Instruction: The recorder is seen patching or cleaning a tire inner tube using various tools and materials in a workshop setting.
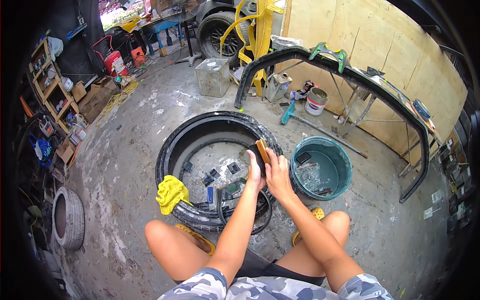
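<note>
Above the right part of a black tyre (220, 117) lying flat, my two hands come together. My left hand (255, 174) grips a small dark flat piece (259, 159), mostly hidden by the fingers. My right hand (278, 174) is closed on a slim golden-brown block (262, 148), pressed against that dark piece. Inside the tyre's ring, several small black parts (233, 168) lie on the floor, with a black hoop-shaped trim (269, 212) near my left forearm. A yellow cloth (172, 194) hangs over the tyre's left rim.
A teal bucket (345, 175) with cloudy water and some pieces stands right of my hands. Beyond it lie a teal squeegee (289, 114) and a paint can (316, 102). A long black bumper-like part (372, 89) arches at right. Another tyre (75, 220) lies at left.
</note>
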`<state>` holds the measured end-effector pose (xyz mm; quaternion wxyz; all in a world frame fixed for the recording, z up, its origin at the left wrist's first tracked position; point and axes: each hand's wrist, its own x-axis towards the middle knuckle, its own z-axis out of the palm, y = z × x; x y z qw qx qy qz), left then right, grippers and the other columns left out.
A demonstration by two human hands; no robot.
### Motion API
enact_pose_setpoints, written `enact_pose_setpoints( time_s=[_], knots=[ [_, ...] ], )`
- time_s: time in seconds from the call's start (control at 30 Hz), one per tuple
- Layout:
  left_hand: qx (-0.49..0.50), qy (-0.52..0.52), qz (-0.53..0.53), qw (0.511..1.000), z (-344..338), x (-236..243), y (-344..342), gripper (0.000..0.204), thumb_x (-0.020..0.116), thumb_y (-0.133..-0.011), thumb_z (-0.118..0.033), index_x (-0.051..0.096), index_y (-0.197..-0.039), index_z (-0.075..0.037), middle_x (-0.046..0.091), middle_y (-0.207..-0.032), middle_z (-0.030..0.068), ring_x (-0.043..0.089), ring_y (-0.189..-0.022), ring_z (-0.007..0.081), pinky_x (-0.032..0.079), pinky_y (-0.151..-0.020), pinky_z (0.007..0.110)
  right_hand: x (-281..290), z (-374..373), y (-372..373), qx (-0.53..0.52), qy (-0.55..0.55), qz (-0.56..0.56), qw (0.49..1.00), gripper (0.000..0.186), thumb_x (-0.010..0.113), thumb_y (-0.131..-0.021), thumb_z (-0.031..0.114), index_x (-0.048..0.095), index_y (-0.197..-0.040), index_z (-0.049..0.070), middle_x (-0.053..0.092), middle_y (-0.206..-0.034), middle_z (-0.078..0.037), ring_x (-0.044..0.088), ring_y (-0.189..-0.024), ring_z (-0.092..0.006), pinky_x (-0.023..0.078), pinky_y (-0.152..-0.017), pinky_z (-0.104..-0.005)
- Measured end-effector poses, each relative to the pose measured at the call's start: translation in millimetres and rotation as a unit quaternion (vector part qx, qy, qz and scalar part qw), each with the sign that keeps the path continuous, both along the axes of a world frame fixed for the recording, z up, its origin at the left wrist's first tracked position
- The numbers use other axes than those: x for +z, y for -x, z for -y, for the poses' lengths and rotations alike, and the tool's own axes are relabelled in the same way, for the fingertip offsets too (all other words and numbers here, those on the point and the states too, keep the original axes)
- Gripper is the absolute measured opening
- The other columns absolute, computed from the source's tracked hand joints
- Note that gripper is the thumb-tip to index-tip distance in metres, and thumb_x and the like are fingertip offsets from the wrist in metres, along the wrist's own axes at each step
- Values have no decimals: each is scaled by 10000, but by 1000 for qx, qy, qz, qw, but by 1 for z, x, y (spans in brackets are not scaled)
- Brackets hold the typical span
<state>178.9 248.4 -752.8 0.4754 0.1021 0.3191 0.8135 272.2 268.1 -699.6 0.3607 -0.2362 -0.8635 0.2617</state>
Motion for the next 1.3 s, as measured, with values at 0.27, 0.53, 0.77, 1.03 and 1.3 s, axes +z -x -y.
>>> enact_pose_setpoints(
  time_s=[0.27, 0.53, 0.77, 1.03, 1.3],
  knots=[
    [32, -79, -37, 996, 4, 11, -2, 749, 197, -867, -712, 287, -1431, -227, 514, -1235, 89, 580, -998, 246, 478, -907, 395, 1, 1, 4, 7, -58, 13, 998, 555, 534, -843, 14, 390, -1370, 112, 464, -1024, -264, 468, -938, -391, 413, -864, -491],
    [32, -144, -39, 988, 10, 17, -1, 717, 212, -870, -706, 251, -1443, -277, 517, -1205, 104, 596, -961, 256, 498, -870, 399, -7, 4, 6, 12, -94, 8, 995, 580, 546, -820, 10, 397, -1369, 123, 457, -991, -221, 454, -907, -353, 402, -855, -465],
    [0, -78, -51, 996, 17, 14, 8, 626, 338, -928, -592, 266, -1438, -236, 531, -1195, 122, 612, -945, 224, 513, -848, 381, -8, 10, 7, 11, -70, 19, 997, 541, 561, -838, 83, 405, -1356, 90, 428, -1045, -193, 426, -968, -339, 361, -891, -441],
    [-75, 148, -282, 945, 81, 35, 106, 362, 633, -877, -296, 565, -1073, 1, 665, -969, 102, 657, -830, 184, 521, -759, 305, -13, -1, 41, 138, 175, 7, 975, 339, 478, -908, 219, 595, -1194, 78, 507, -955, -80, 447, -946, -205, 337, -898, -315],
    [47, 375, -648, 661, 166, 79, 162, 387, 732, -703, -259, 611, -933, 28, 577, -862, 161, 591, -823, 307, 467, -721, 352, -105, -119, 201, 45, 260, 35, 964, 169, 577, -805, 96, 659, -933, 24, 675, -806, -110, 647, -762, -196, 502, -716, -334]
  ],
)
